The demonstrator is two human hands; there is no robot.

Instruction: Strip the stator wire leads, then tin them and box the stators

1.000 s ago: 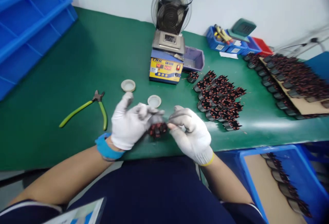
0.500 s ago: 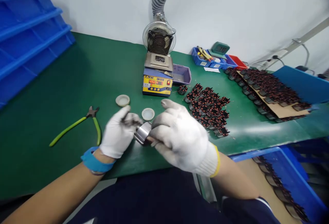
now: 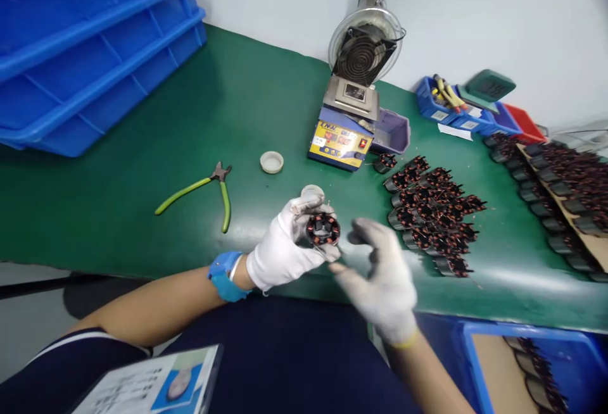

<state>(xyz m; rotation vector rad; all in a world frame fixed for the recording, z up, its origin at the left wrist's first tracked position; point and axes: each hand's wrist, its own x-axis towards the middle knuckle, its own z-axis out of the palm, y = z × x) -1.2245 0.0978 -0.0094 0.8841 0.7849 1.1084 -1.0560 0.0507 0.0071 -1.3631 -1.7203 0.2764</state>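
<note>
My left hand (image 3: 287,246), in a white glove, grips a round motor stator (image 3: 323,230) whose copper windings face up. Just right of it, my right hand (image 3: 382,271) is gloved too, its thumb and fingers spread apart and blurred, with nothing seen between them. A small white dish (image 3: 312,192) lies partly behind the left hand, and another dish (image 3: 272,162) sits farther back on the green table. Green-handled cutters (image 3: 219,176) rest open at the left. Several more stators (image 3: 430,208) stand in rows to the right.
A yellow and blue solder pot unit (image 3: 338,143) stands at the back beside a purple tray (image 3: 396,132), below a fan (image 3: 363,56). Blue bins (image 3: 95,47) are stacked at the left. Stators on cardboard (image 3: 560,211) fill the far right, above a blue crate (image 3: 468,338).
The view has shifted left. The stator, earlier held on its side between both hands, now shows its windings in my left hand. My right hand has let go and moved off to the right.
</note>
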